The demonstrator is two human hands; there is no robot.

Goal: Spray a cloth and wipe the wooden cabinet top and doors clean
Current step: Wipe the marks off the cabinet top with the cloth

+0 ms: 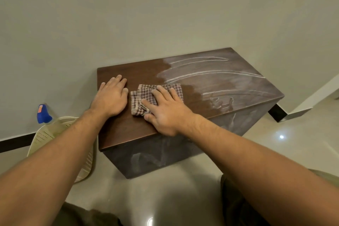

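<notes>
A low dark wooden cabinet [211, 86] stands against the wall. The left part of its top is clean brown; the right part is coated in whitish dust with streaks. A folded red-and-white checked cloth [172, 89] lies on the top near the left. My right hand [165, 110] presses flat on the cloth with fingers spread. Beside it, my left hand [111, 95] rests flat on the bare clean wood. The cabinet front [165, 152] is dusty with smears. A spray bottle with a blue head [43, 114] stands on the floor to the left.
A cream perforated plastic basket [45, 134] sits on the floor between the spray bottle and the cabinet. The floor [293, 152] is glossy pale tile. A black skirting runs along the wall, and a wall corner juts out at the right.
</notes>
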